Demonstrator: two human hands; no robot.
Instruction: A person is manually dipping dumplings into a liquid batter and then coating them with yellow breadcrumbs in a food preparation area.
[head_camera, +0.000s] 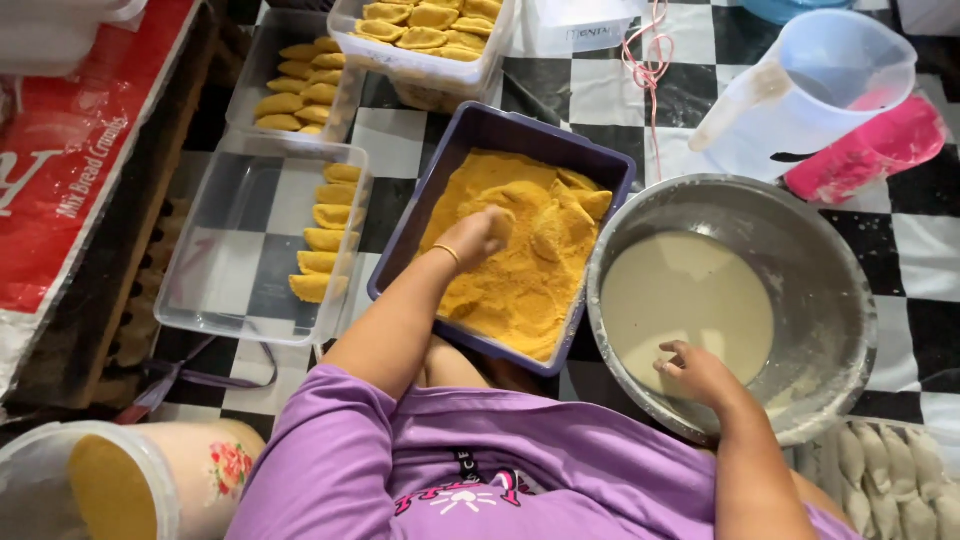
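Observation:
My left hand (478, 236) rests in the purple tray (480, 125) of orange breadcrumbs (520, 280), its fingers pressed onto a crumb-covered pastry; whether it grips the piece is unclear. Other coated pastries (585, 200) lie at the tray's far right corner. My right hand (697, 373) hovers at the near edge of the pale batter (690, 300) in the round metal bowl (830, 300), fingers curled loosely, holding nothing that I can see. A thin bracelet circles my left wrist.
A clear plastic box (220, 250) to the left holds a row of coated pastries (320, 240); two more boxes of them stand behind. A plastic jug (810, 90) and pink cloth sit beyond the bowl. Uncoated white pastries (890, 470) lie lower right. A crumb tub (110, 480) stands lower left.

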